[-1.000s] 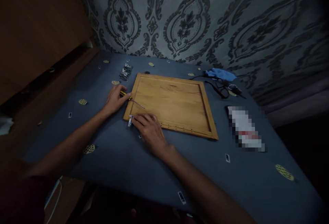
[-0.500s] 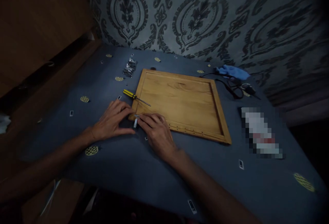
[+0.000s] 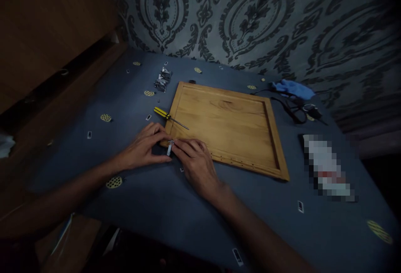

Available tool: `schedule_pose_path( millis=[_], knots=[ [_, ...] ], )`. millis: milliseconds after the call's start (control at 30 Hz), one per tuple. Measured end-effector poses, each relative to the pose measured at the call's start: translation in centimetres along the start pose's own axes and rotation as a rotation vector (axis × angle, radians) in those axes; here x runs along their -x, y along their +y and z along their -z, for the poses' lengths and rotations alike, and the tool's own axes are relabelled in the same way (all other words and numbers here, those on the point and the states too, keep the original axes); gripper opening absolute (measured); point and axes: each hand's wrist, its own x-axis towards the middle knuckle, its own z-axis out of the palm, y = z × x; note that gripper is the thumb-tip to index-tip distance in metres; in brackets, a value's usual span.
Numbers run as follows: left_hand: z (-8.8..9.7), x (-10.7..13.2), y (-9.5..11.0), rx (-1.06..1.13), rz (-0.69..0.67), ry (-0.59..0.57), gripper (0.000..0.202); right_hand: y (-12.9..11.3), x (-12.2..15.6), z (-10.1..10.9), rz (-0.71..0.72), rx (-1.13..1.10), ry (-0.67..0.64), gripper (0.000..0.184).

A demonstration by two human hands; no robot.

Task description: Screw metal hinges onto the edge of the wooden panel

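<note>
A small metal cabinet hinge (image 3: 169, 148) sits at the near left corner of a framed wooden door panel (image 3: 228, 124), its arm sticking out past the edge. My left hand (image 3: 145, 147) has its fingertips and thumb around the hinge from the left. From the other side, my right hand (image 3: 199, 166) presses its closed fingers against the hinge and lies over the panel's near edge. Its fingertips are partly hidden. Across the panel's left rail rests a screwdriver (image 3: 162, 113) with a yellow and black handle. Small holes dot the near rail.
Several more metal hinges (image 3: 163, 80) lie in a pile behind. Glasses (image 3: 296, 112) and a blue cloth (image 3: 293, 89) are at the back right, near a blurred-out packet (image 3: 328, 168). A wooden cabinet (image 3: 56, 26) borders the left, a patterned wall (image 3: 206, 9) the back.
My left fingers and thumb have closed in on the hinge. The whole view has shifted slightly, so things appear a little further right. My right hand stays at the hinge.
</note>
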Motion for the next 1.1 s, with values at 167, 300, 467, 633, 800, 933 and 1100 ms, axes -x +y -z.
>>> schedule_pose_path(
  millis=[167,300,467,633,800,933,1100],
  knots=[
    [0.1,-0.2,0.1,0.094,0.021,-0.014,0.046,-0.2,0.3,0.7,0.002,-0.040,-0.007,0.045],
    [0.0,-0.3,0.1,0.105,0.040,-0.024,0.045,0.5,-0.4,2.4,0.002,-0.121,0.165,0.044],
    [0.0,-0.4,0.1,0.094,0.041,-0.022,0.043,1.8,-6.9,4.4,-0.118,-0.199,0.122,0.038],
    [0.1,-0.3,0.1,0.102,0.047,-0.018,0.042,2.4,-13.4,2.9,-0.236,-0.017,-0.257,0.027],
    [0.1,-0.3,0.2,0.121,0.028,-0.008,0.040,2.8,-13.6,0.7,-0.243,-0.021,-0.281,0.017],
    [0.3,-0.4,0.3,0.111,0.040,-0.018,0.041,3.5,-12.3,0.7,-0.277,-0.071,-0.160,0.037],
    [0.4,-0.5,0.5,0.092,0.083,-0.050,0.042,3.2,-9.4,2.5,-0.285,-0.611,0.407,0.021]
  ],
)
